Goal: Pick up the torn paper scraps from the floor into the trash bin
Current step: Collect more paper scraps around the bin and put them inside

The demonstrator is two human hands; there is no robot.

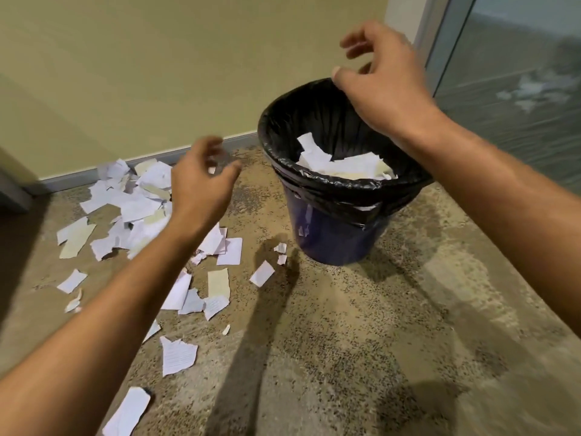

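A dark blue trash bin (327, 234) lined with a black bag (301, 121) stands on the floor at centre right, with white paper scraps (342, 165) inside it. Several torn paper scraps (135, 199) lie piled by the wall at left and scattered toward me, such as one lined scrap (177, 355). My left hand (201, 180) hovers above the pile, fingers apart and empty, slightly blurred. My right hand (380, 77) hangs over the bin's far right rim, fingers spread with nothing in them.
The floor is speckled beige carpet (361, 357). A pale green wall (157, 73) with a grey baseboard (78, 176) runs behind. A frosted glass panel (518, 89) stands at the right behind the bin. A dark edge (12, 190) juts in at far left.
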